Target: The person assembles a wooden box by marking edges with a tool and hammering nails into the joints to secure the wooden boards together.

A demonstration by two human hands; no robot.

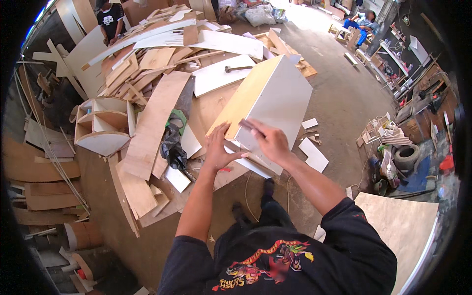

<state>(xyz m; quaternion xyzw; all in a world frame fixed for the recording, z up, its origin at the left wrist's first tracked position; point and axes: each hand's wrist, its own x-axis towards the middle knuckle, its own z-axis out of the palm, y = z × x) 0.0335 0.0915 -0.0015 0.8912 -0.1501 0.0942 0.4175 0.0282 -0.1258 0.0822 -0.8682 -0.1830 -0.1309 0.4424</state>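
At frame centre, the right hand [270,142] clasps a dark block [246,125]. Fingers spread, the left hand [219,151] touches a box [284,101].

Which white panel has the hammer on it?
The flat white rectangular panel just left of the large yellow-and-white box; it alone bears the dark hammer, while the other white panels show none.

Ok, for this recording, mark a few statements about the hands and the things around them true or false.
1. The right hand holds a small dark block. True.
2. The left hand grips a hammer. False: the left hand is at the near end of the white box; the hammer lies on a white board.
3. A black plastic bag lies left of the box. True.
4. The tire is at the picture's left. False: the tire is at the right.
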